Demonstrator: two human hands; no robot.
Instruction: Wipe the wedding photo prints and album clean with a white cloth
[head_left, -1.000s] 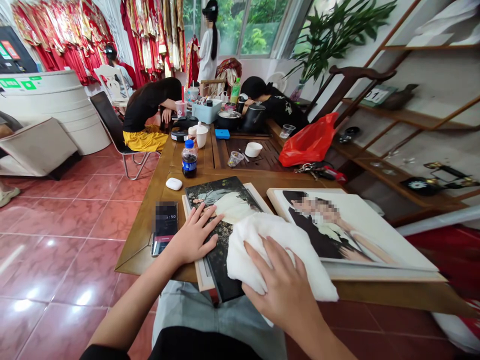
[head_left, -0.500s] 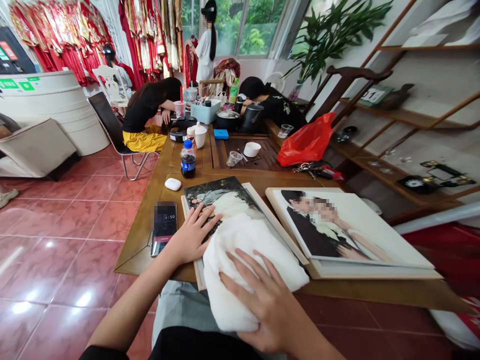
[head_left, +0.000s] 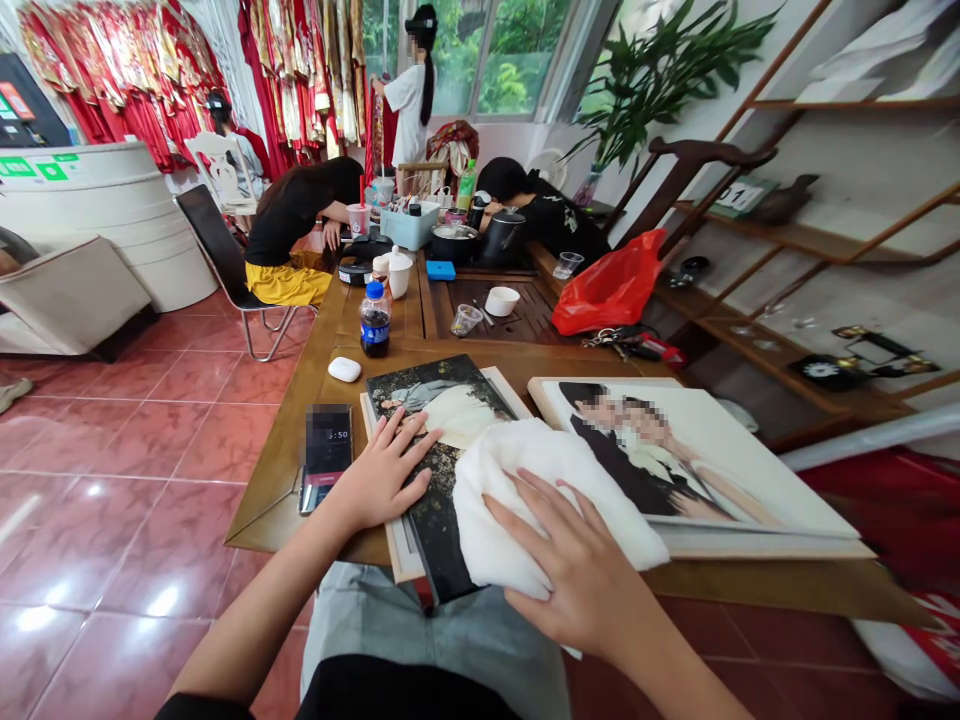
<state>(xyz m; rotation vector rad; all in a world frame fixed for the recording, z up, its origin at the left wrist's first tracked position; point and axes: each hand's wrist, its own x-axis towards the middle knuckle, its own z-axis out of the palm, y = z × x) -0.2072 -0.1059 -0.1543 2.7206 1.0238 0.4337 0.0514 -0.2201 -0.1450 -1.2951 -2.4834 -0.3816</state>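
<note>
My left hand [head_left: 388, 470] lies flat, fingers spread, on the left edge of a dark wedding photo [head_left: 435, 520]. Under that photo is a pale-framed board or album [head_left: 403, 555], mostly covered. My right hand [head_left: 566, 550] grips a folded white cloth [head_left: 517, 470], pressing it over the photo's right side, its fingers bent across the top. The cloth hides part of the picture and reaches toward a second wedding photo [head_left: 675, 460], which rests on another pale frame to the right. The dark photo's near corner overhangs the table edge, above my lap.
On the wooden table [head_left: 292, 440] are a phone [head_left: 326, 460], a white earbud case [head_left: 344, 370], a cola bottle [head_left: 375, 322], a white bowl [head_left: 502, 301], a red plastic bag [head_left: 611, 285] and keys [head_left: 622, 340]. Two people lean on the far end; shelves [head_left: 817, 240] stand at right.
My right hand and the white cloth have moved to the right across the photo, uncovering more of its lower left part. My left hand has stayed in place.
</note>
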